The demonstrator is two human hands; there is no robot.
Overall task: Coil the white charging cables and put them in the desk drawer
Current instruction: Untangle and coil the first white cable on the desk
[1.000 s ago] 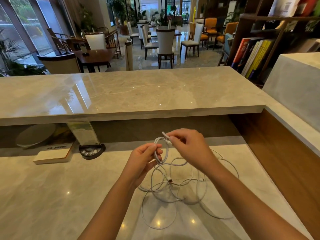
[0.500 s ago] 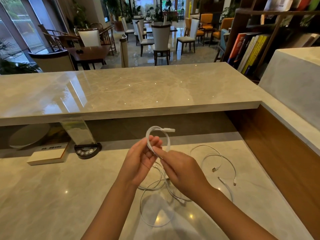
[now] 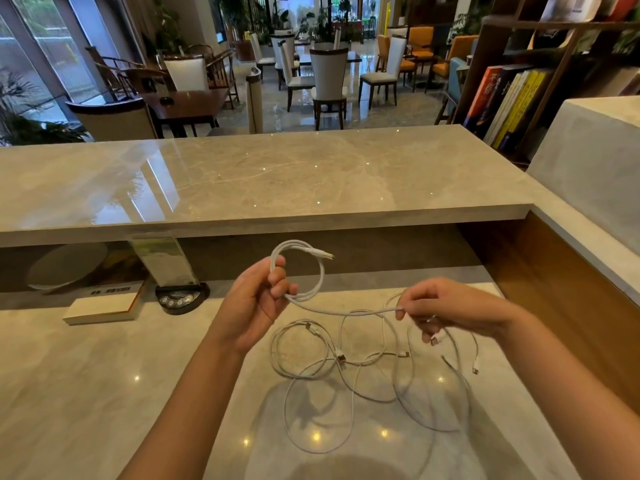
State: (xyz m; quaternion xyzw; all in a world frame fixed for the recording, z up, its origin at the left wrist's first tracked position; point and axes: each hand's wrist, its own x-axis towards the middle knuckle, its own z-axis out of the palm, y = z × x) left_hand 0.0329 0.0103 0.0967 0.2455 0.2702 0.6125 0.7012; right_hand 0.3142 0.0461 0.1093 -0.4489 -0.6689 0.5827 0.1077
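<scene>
The left hand (image 3: 258, 306) pinches the coiled loop (image 3: 301, 268); its loose cable (image 3: 346, 311) runs rightward to the right hand (image 3: 446, 308), pinching it above the worktop's (image 3: 104, 393) right edge

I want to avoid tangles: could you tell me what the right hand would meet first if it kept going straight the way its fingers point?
Probably the left hand: the right hand points leftward along the taut white cable toward it. Depth is unclear.

desk (image 3: 104, 393): glossy marble | cables (image 3: 349, 372): smooth white plastic | side panel (image 3: 554, 289): matt wood
</scene>
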